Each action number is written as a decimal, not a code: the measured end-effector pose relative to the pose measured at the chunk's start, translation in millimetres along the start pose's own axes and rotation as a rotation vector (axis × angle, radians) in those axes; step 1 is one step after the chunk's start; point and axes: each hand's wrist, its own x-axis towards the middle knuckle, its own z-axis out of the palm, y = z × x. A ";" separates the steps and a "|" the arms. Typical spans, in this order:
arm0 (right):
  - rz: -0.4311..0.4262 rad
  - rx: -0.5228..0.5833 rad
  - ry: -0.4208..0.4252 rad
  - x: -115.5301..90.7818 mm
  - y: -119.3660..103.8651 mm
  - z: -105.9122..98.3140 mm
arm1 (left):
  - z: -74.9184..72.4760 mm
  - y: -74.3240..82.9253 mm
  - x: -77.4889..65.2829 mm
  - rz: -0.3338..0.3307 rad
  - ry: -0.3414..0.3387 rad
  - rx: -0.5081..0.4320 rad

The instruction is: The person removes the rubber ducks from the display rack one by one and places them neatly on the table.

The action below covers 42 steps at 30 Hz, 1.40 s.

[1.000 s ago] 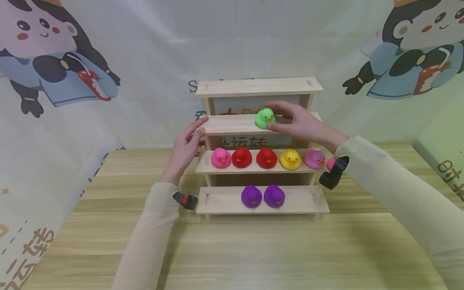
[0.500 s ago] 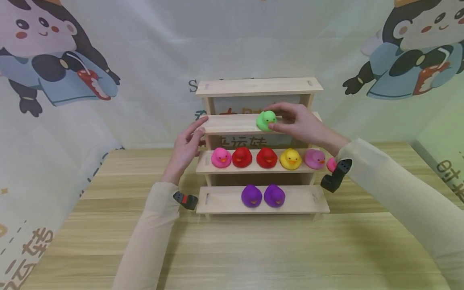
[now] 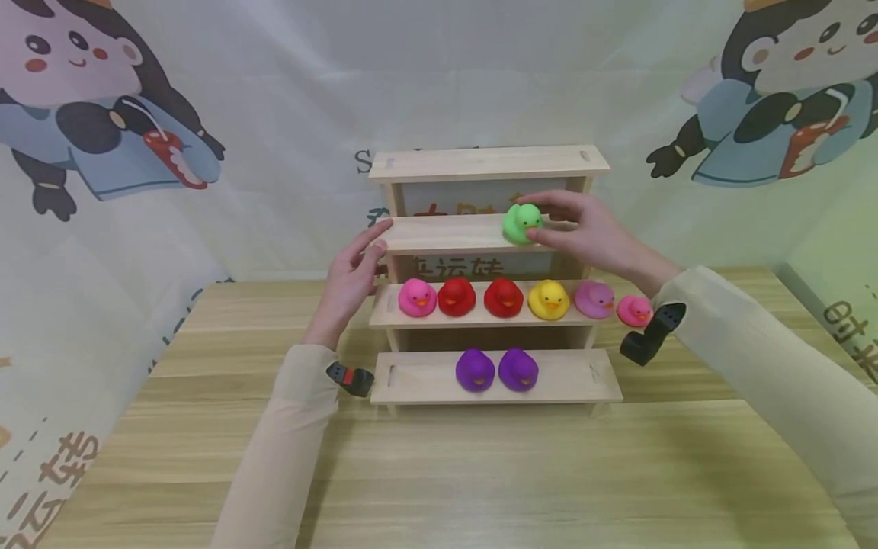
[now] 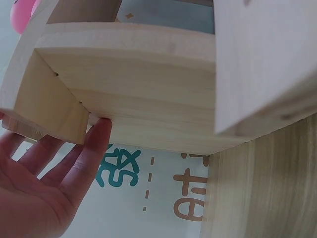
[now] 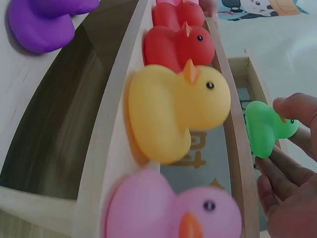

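Observation:
A green rubber duck (image 3: 520, 223) stands on the second board from the top of a stepped wooden display rack (image 3: 439, 233). My right hand (image 3: 595, 235) pinches it, thumb in front and fingers behind. In the right wrist view, the thumb lies near the green duck's (image 5: 261, 126) beak and the fingertips reach its base. At the left end of that same board, my left hand (image 3: 348, 288) grips the wood. Its index finger lies along the top, and the left wrist view shows a fingertip against the underside (image 4: 138, 89) of a board.
On the board below sit a pink duck (image 3: 417, 298), two red ducks (image 3: 504, 298), a yellow duck (image 3: 549, 300) and a lilac duck (image 3: 595, 299). The lowest board bears two purple ducks (image 3: 475, 370). Another pink duck (image 3: 635, 311) is beyond the rack's right end. A printed curtain (image 3: 288, 137) hangs behind.
My right hand has slid to the right along the board with the green duck. The pink duck at the right end now shows fully. My left hand keeps its place.

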 end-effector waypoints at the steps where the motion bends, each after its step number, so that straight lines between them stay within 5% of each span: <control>1: 0.011 -0.002 0.006 -1.2 0.6 -1.8 | 0.0 0.0 -0.2 0.001 0.000 0.001; 23: 0.117 -0.073 0.123 -34.7 14.0 -46.9 | 0.5 1.8 -0.9 -0.010 0.005 0.004; 42: 0.194 -0.065 0.246 -63.2 48.2 -76.7 | 0.5 0.3 -0.6 -0.003 0.003 0.010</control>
